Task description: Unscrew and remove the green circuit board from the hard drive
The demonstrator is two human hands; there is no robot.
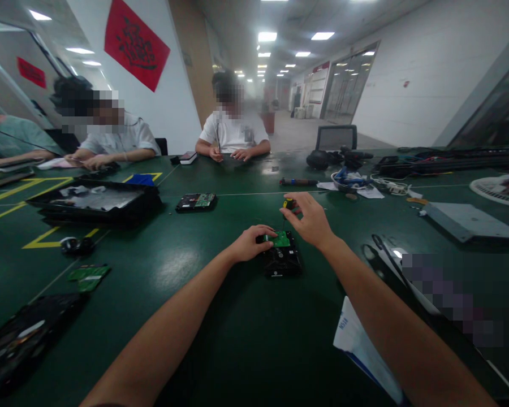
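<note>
A black hard drive (283, 262) with a green circuit board (281, 239) lies on the green table in front of me. My left hand (252, 243) grips its left side, fingers reaching over the board's edge and thumb beside them. Above the board, my right hand (307, 215) pinches the yellow-and-black handle of a screwdriver (287, 203). Its thin shaft points down to the board; whether the tip sits in a screw is too small to tell.
Another hard drive (196, 202) lies farther off, left of centre. Black trays (97, 206) are stacked at left, with a loose green board (89, 276) nearer me. At right are a grey metal box (470, 222) and cables (449, 161). Several people sit across the table.
</note>
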